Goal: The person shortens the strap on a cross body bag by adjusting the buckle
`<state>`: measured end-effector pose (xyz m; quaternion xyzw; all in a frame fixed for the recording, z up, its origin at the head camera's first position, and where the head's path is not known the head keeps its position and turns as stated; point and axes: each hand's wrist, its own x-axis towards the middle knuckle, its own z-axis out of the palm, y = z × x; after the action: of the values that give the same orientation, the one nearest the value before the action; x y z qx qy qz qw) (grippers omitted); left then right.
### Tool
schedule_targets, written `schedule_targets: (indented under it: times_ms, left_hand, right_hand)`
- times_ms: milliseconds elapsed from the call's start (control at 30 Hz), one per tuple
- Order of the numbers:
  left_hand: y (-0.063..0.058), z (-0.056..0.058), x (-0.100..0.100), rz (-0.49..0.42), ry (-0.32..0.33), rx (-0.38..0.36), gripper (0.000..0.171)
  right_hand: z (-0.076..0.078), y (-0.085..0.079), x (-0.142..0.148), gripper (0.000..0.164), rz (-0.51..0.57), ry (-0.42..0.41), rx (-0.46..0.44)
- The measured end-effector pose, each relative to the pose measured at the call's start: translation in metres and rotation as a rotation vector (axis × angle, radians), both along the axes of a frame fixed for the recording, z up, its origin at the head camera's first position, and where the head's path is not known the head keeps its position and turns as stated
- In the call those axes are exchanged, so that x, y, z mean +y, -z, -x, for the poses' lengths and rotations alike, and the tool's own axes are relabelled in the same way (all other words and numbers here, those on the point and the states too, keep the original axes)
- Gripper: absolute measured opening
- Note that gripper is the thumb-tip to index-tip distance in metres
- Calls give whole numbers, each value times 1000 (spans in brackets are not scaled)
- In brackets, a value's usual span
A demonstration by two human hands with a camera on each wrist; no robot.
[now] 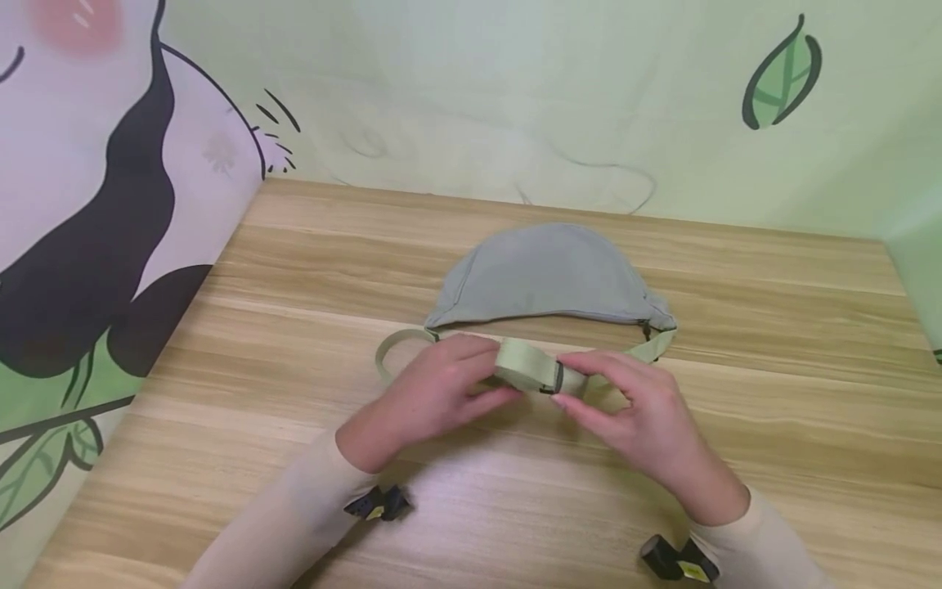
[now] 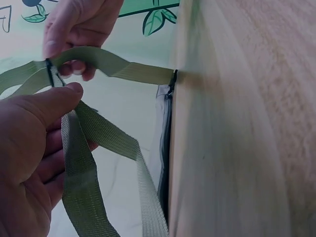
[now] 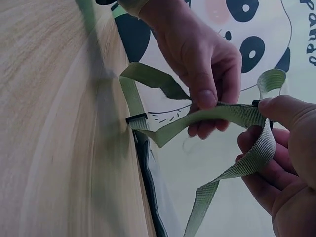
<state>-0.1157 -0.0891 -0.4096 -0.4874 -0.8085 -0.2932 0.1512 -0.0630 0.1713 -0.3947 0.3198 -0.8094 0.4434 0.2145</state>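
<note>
1. Principal relation: black slider buckle (image 1: 558, 378) on pale green strap (image 1: 526, 366). It lies between the hands, at 3 o'clock from the left, 9 o'clock from the right. Clock set with 12 at the far wall.
2. Axis: held stretch of strap, running roughly 9 to 3 o'clock, dipping slightly towards 4 at the buckle; raised above the wooden surface (image 1: 294, 360).
3. Nearer hand: the right hand (image 1: 648, 413), touching the buckle; thumb and fingers nearly closed, pinching it at its 3 o'clock side.
4. Left hand (image 1: 441, 388): thumb and fingers pinching the strap just beside the buckle; remaining fingers loosely bent.
5. Strap, appearance: flat woven webbing, matte, ribbed in the wrist views; doubled and twisted, one loop standing out at 10 o'clock from the left hand, the other side returning to the bag beyond the right hand.
6. Buckle, appearance: narrow, dark, set across the webbing.
7. Bag (image 1: 552, 274): grey cloth, half-moon, resting on the surface at 12 o'clock from the hands; long axis 9 to 3, curved edge towards 12, zipped edge towards 6.
</note>
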Motion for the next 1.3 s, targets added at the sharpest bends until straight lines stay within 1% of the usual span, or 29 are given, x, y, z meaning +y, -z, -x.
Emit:
schedule_targets:
  times_ms: [67, 233, 333, 500, 733, 900, 1000, 1100, 1300]
  left_hand:
    - [-2, -1, -3, 7, -8, 3, 27]
    - [-7, -3, -8, 19, -23, -18, 32]
    - [-7, -3, -13, 27, -33, -36, 33]
    - [-5, 0, -30, 60, -46, -40, 34]
    - [1, 10, -60, 124, -68, -6, 31]
    - [3, 14, -82, 165, -85, -30, 29]
    - [5, 14, -93, 169, -104, -58, 29]
    - [7, 15, -100, 158, -107, -77, 31]
    - [10, 18, -103, 143, -91, -67, 32]
  right_hand:
    - [0, 0, 1, 34, -1, -1, -16]
    - [-1, 0, 3, 47, -2, 4, -49]
    - [-2, 0, 4, 49, -2, 27, -71]
    - [-3, 0, 7, 49, -8, 56, -95]
    - [-6, 0, 13, 50, -14, 82, -125]
    - [-7, -1, 16, 49, -21, 100, -141]
    - [-8, -2, 18, 49, -11, 92, -155]
    - [-7, -2, 17, 48, -8, 77, -159]
    - [-5, -1, 16, 48, 12, 52, -149]
